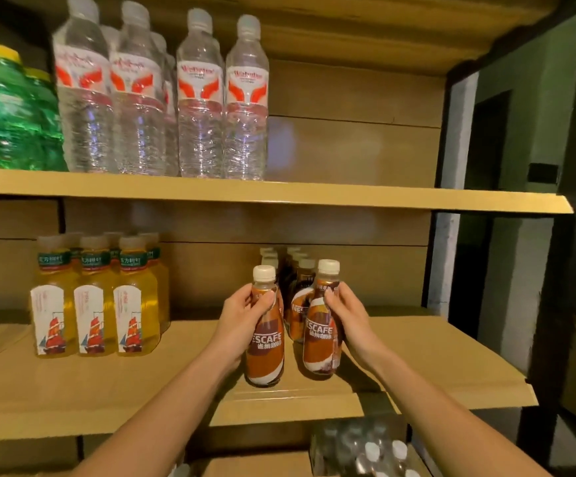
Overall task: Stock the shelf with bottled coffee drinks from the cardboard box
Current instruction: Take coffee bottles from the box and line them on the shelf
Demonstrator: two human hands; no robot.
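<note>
The left hand (240, 321) has its fingers (270, 301) clamped round the shoulder of the left coffee bottle (266, 349). The right hand (346, 315) has its fingers (332, 297) clamped the same way on the right coffee bottle (319, 342). Both bottles hang below the fingers, with their bases at the board of the lower shelf (107, 383). I cannot tell whether they bear on it yet.

The right bottle leans a little, so I would square it upright before letting go. Both should then be slid away from the fingers until they close up to the stocked coffee row (302, 280) just behind. Labels should face out, and each grip should be released only once its base sits flat.

Each held label reads "ESCAFE", with the 1st letter turned out of view and Chinese characters beneath it. A bottle behind shows "NES".

Well to the left of the left fingers stand the tea bottles (95, 304). They carry white labels with a red sailing ship and green neck bands in Chinese.

Above the fingers, the water bottles (199, 98) wear red-and-white labels too blurred to read.
</note>
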